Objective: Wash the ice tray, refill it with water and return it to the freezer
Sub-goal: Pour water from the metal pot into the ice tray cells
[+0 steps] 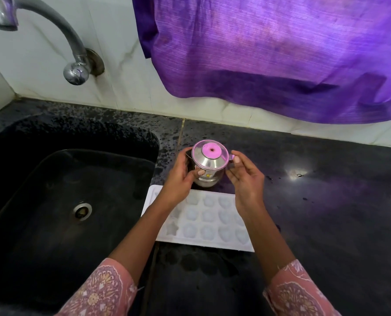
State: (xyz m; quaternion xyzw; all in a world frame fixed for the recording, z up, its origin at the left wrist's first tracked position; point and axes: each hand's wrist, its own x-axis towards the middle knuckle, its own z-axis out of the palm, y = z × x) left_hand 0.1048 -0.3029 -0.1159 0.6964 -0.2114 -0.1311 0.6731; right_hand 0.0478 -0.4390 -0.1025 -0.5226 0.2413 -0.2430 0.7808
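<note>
A white ice tray (209,226) with shaped cavities lies flat on the dark counter, just right of the sink. Behind it stands a small steel pot (209,165) with a lid on top. My left hand (182,176) wraps the pot's left side, thumb pressed on its front. My right hand (244,174) is at the pot's right side, fingers spread and touching the lid's rim. Both forearms cross over the tray and hide parts of it.
A black sink (60,201) with a round drain fills the left. A metal tap (53,35) curves out from the tiled wall above it. A purple cloth (269,49) hangs over the back of the dark speckled counter (326,213).
</note>
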